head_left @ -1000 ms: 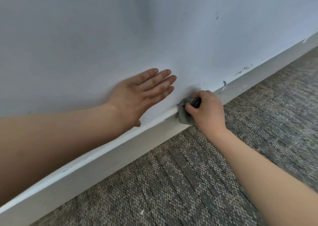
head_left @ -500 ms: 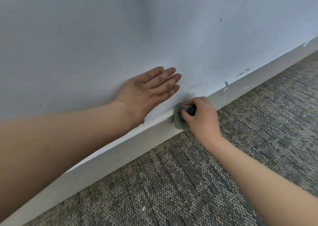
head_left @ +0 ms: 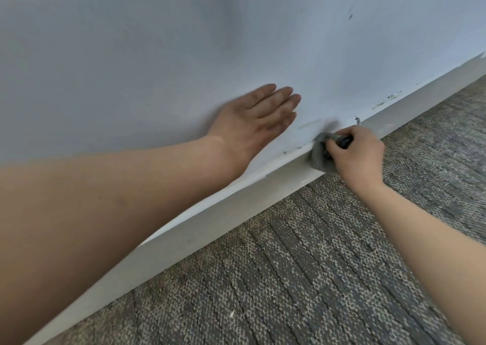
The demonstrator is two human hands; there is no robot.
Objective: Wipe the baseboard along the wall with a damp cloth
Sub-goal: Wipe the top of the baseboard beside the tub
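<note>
Since the earlier frames our cloth [head_left: 318, 156] has slid rightward along the baseboard [head_left: 236, 202], closing on the dark paint chip [head_left: 357, 120], while our left hand [head_left: 257, 124] has kept its place. Starting from the left, that hand lies flat on the pale wall [head_left: 157, 55], fingers straight and together, holding nothing and, we judge, bracing us. Just to its right and lower, the grey cloth sits bunched over the baseboard's top edge and hangs partway down its face. Our right hand [head_left: 360, 158] grips it with curled fingers and thumb. The baseboard's long axis runs from lower left to upper right, so the stretch we judge not yet wiped lies to the right of the right hand and away from us, and that hand is the nearer one to it. The chip sits just beyond the cloth, and further scuff marks [head_left: 391, 96] dot the wall well along that line. Below, grey ribbed carpet [head_left: 315, 266] meets the baseboard's foot. We judge the next stroke must follow that slanted edge.
</note>
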